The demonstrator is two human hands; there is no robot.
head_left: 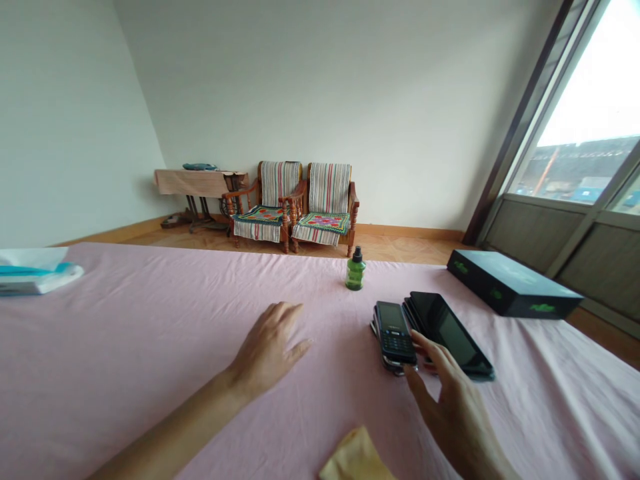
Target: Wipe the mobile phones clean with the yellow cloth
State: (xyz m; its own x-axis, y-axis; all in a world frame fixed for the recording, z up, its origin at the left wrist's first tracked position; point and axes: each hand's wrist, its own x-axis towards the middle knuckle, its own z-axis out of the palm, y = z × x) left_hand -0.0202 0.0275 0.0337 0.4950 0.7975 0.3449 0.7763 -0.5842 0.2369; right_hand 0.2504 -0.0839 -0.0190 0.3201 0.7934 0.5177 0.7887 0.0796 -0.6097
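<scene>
A black keypad mobile phone (394, 325) lies on top of a small stack of phones on the pink cloth. My right hand (453, 400) is at the lower right corner of this stack, its thumb and fingers apart. Its fingertips seem to touch the phone's edge without wrapping around it. Just right of the phones, dark tablets (447, 330) lie piled, partly behind my fingers. My left hand (267, 347) hovers palm down over the cloth to the left, open and holding nothing.
A green bottle with a black cap (355, 271) stands beyond the phones. A black box (510, 283) sits at the right, a tissue pack (37, 273) at the far left. A yellow cloth (356, 460) lies near me on the pink bedcover (150, 320). Two wooden chairs (323, 200) stand behind.
</scene>
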